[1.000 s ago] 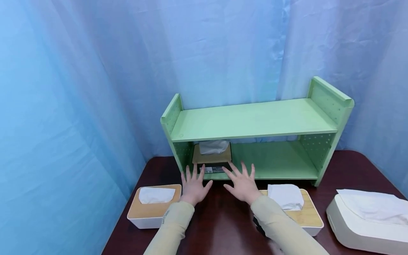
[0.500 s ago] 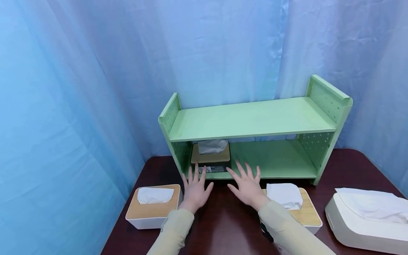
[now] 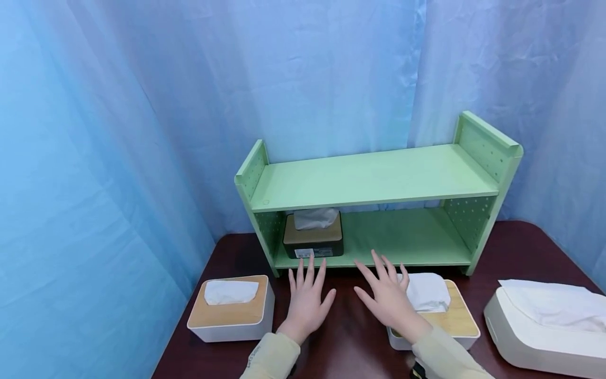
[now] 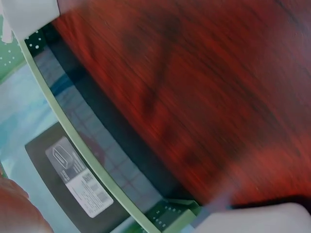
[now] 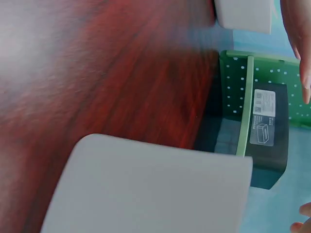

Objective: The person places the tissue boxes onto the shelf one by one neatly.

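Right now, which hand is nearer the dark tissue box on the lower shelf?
Left. The left hand is spread over the table just in front of the dark tissue box, fingertips near its front. The right hand is further right, beside the white tissue box.

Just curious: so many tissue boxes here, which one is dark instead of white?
The black tissue box on the green shelf's lower level, left end. The others stand on the table and are white.

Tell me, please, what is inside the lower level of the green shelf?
One dark tissue box with a wooden lid stands at the left end of the green shelf, with white tissue sticking out. The rest of that level looks bare. The upper board hides the back corners.
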{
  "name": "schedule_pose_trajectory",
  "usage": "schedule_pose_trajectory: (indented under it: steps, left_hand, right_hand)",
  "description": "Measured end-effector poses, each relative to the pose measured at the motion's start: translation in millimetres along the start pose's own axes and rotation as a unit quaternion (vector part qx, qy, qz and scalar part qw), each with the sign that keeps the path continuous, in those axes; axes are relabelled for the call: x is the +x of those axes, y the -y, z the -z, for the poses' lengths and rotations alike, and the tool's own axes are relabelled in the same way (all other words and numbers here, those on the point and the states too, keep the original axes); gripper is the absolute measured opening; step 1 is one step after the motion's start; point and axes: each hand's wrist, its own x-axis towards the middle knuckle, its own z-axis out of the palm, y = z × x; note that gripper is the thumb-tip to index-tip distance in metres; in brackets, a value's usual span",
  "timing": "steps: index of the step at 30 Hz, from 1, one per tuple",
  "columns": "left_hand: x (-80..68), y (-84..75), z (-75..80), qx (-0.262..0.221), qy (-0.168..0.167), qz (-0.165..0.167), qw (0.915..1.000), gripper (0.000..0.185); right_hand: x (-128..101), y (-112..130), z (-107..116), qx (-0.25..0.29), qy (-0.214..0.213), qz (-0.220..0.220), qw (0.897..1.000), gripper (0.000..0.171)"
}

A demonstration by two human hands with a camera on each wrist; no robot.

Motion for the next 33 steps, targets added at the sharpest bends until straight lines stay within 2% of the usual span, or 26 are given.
schedule_pose_trajectory:
  steps: [7,13,21,25,30,33]
  left_hand:
    - [-5.2,-11.7,-4.4,-0.053,0.001,-0.001,0.9986,0.064]
    - [-9.4,-22.1,-14.0,-0.097,-0.001,0.002,0.9953,0.064]
    - [-14.4,-45.3,-33.2,-0.135,0.019,0.013,0.9906,0.061]
    - [-15.2,-60.5,-41.4,-0.148,0.04,0.01,0.9881,0.062]
    - [-16.1,-77.1,-48.0,-0.191,0.078,0.01,0.9785,0.064]
    - [-16.6,-87.4,-50.9,-0.199,0.094,0.01,0.9755,0.066]
  right_hand:
    - [-18.4,-12.4,7.5,0.01,-0.004,-0.003,1.0,0.052]
    - [-31.9,-22.1,12.7,0.019,-0.037,-0.006,0.999,0.052]
    - [-48.2,-36.9,17.2,0.018,-0.079,0.0,0.997,0.052]
    - [-58.4,-50.6,23.9,0.008,-0.098,-0.001,0.995,0.049]
    - [-68.2,-67.7,32.8,-0.02,-0.115,-0.016,0.993,0.046]
    - [-74.5,-76.0,39.1,-0.042,-0.106,-0.03,0.993,0.047]
